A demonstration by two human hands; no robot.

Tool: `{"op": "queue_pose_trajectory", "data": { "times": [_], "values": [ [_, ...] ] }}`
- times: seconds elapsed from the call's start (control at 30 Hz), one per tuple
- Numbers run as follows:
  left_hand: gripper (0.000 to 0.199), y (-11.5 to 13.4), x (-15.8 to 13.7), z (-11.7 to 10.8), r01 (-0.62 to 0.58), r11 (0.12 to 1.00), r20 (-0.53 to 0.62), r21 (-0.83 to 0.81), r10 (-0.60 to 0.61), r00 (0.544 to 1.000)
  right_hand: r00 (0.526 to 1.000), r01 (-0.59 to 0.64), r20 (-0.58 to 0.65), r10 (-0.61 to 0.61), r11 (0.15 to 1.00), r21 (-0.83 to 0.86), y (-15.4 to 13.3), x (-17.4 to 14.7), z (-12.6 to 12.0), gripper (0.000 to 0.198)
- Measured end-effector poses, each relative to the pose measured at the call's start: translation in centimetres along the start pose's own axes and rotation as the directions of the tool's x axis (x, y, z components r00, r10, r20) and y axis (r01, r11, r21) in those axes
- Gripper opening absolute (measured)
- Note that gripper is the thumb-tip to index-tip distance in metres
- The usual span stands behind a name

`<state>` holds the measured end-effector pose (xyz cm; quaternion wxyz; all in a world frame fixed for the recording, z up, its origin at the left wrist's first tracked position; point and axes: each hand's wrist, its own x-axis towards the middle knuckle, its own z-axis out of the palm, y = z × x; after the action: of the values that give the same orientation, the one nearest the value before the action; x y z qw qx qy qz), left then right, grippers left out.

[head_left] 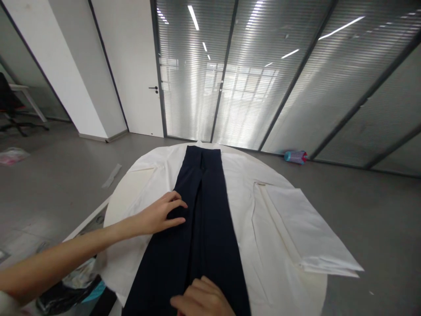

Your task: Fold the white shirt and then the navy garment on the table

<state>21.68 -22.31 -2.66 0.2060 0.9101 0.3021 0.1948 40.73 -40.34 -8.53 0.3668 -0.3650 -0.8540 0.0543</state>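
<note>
A pair of dark navy trousers (213, 193) lies lengthwise down the middle of a white shirt (241, 206), waistband at the far end. My left hand (167, 213) rests on the left side of the trousers, its fingers and thumb spread and nothing held. At the bottom of the view is my right hand (204, 298), over the lower part of the trousers. Its fingers are curled in, and I cannot make out what is under them. One shirt sleeve spreads out to each side; the right one hangs over the table edge.
The round cream table (138, 180) carries the clothes. Left below it are a dark plastic bag (66, 296) and other clutter. A blue and pink bundle (295, 157) lies on the floor by the glass partition (246, 109). A white door (134, 66) and an office chair (11, 105) stand farther back.
</note>
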Motion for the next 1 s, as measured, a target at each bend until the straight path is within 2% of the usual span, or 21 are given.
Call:
{"op": "queue_pose_trajectory", "data": {
  "times": [0.1,0.2,0.27,0.33,0.43,0.5,0.67,0.8,1.0],
  "values": [
    [0.033,3.8,-5.5,0.7,0.009,0.999,0.058,0.034,-0.011,0.998,0.993,-0.074,-0.085,0.081,0.994,0.081,-1.3,-0.4,-3.0,0.023],
    [0.049,6.7,-9.8,2.1,-0.046,0.992,0.052,0.117,0.041,0.998,0.982,-0.124,-0.127,0.142,0.983,0.138,-2.7,-1.2,-5.9,0.018],
    [0.054,7.9,-11.6,3.3,-0.072,0.981,0.008,0.178,0.072,0.997,0.972,-0.162,-0.156,0.176,0.982,0.095,-3.1,-2.0,-6.6,0.021],
    [0.050,8.6,-12.7,4.6,-0.082,0.972,-0.039,0.219,0.093,0.995,0.962,-0.243,-0.133,0.240,0.970,-0.009,-3.0,-3.1,-6.3,0.023],
    [0.038,8.9,-13.2,6.0,-0.075,0.959,-0.122,0.274,0.112,0.986,0.933,-0.360,-0.060,0.355,0.916,-0.176,-2.7,-4.5,-5.0,0.037],
    [0.034,9.1,-13.1,6.5,-0.067,0.944,-0.167,0.322,0.127,0.978,0.913,-0.404,-0.050,0.405,0.882,-0.241,-2.7,-5.1,-4.2,0.040],
    [0.023,9.9,-12.2,7.4,-0.079,0.883,-0.207,0.463,0.195,0.959,0.879,-0.476,-0.157,0.450,0.833,-0.282,-3.4,-4.9,-3.5,0.017],
    [0.017,10.2,-11.7,8.0,-0.104,0.866,-0.239,0.488,0.248,0.939,0.907,-0.416,-0.191,0.376,0.869,-0.266,-3.7,-4.1,-3.3,0.017],
    [0.018,9.6,-12.2,8.2,-0.202,0.904,-0.320,0.378,0.332,0.887,0.960,-0.258,-0.180,0.216,0.930,-0.261,-3.6,-3.5,-2.7,0.018]
  ]
}}
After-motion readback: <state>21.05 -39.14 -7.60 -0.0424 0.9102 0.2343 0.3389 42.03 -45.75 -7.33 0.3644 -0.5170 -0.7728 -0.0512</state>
